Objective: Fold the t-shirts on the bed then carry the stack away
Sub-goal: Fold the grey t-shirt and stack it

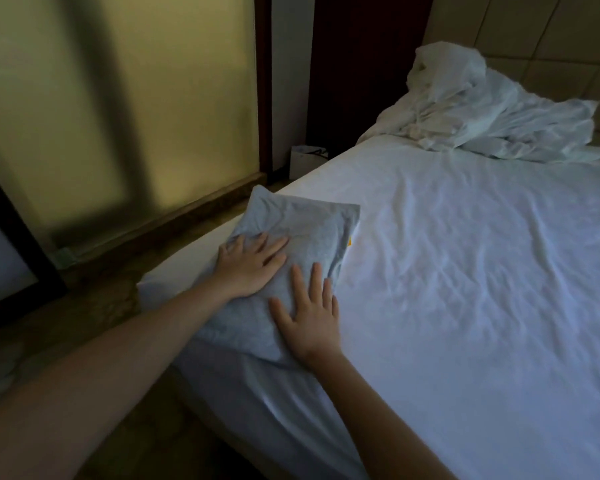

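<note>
A folded grey t-shirt (305,226) lies at the near left edge of the bed (465,306), one corner reaching out over the mattress side. Both hands rest flat on it with straight, spread fingers. The left hand (248,268) presses the middle of the fabric, and the right hand (312,320) lies just beside it on the nearer right part, fingertips pointing up the bed. A yellow sliver (350,241) peeks out under the t-shirt's right edge; I cannot tell what it belongs to.

The white fitted sheet is creased across the mattress. A crumpled white bedding heap (482,116) sits at the far corner, well apart from the hands, against a panelled wall (551,46). On the floor by the bed's far left side stands a small white bag (305,162). A frosted glass panel (153,116) fills the left.
</note>
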A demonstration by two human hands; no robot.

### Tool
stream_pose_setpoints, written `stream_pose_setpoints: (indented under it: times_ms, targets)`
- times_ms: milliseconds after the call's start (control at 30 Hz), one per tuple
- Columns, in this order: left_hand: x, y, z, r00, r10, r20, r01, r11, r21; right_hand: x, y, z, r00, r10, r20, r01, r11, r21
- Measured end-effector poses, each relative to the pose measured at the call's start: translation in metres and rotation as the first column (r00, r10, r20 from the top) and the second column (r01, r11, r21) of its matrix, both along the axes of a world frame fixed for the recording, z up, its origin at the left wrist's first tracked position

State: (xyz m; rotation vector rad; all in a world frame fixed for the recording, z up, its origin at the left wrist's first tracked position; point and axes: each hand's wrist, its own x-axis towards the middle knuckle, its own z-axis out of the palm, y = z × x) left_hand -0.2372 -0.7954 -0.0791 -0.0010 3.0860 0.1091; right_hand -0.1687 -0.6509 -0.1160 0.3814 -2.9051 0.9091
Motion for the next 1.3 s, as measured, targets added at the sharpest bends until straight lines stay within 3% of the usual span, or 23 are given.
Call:
stream_pose_setpoints:
  times_ms: [100,233,400,700,767,867,1000,1100,1300]
  targets:
    - [-0.017,0.001,0.024,1.000,0.005,0.016,-0.006,0.998,0.062,0.002,0.000,-0.003,1.000,-0.015,-0.026,0.015,1.000,-0.026]
    - [-0.059,0.023,0.058,0.971,-0.003,-0.240,0.043,0.986,0.162,0.002,0.001,-0.004,0.999,-0.018,-0.046,0.016,0.999,-0.034]
    - [-0.100,0.042,0.022,0.997,0.024,0.067,-0.034,0.989,0.147,-0.001,0.004,-0.005,0.999,-0.017,-0.034,0.016,0.999,-0.041]
    - [-0.117,0.030,-0.001,0.999,0.025,0.023,-0.029,0.973,0.230,-0.006,0.000,-0.011,0.998,-0.031,-0.053,0.027,0.997,-0.073]
    - [-0.104,0.032,0.001,0.999,0.022,-0.028,-0.015,0.975,0.223,-0.005,0.001,-0.011,0.998,-0.032,-0.054,0.028,0.996,-0.084]
    - [-0.054,0.023,0.008,0.974,-0.008,-0.226,0.079,0.949,0.305,-0.004,0.000,-0.011,0.998,-0.032,-0.061,0.027,0.995,-0.091]
    - [0.053,-0.012,-0.030,0.814,0.019,-0.580,0.100,0.980,0.173,-0.005,0.001,-0.013,0.997,-0.025,-0.080,0.018,0.996,-0.093]
    - [0.088,-0.021,-0.061,0.815,0.106,-0.570,0.042,0.970,0.240,-0.003,0.002,-0.012,0.995,-0.005,-0.096,-0.002,0.997,-0.076]
    - [0.098,-0.006,-0.043,0.896,0.190,-0.400,-0.081,0.958,0.274,0.018,0.021,-0.013,0.991,0.043,-0.130,-0.059,0.990,-0.124]
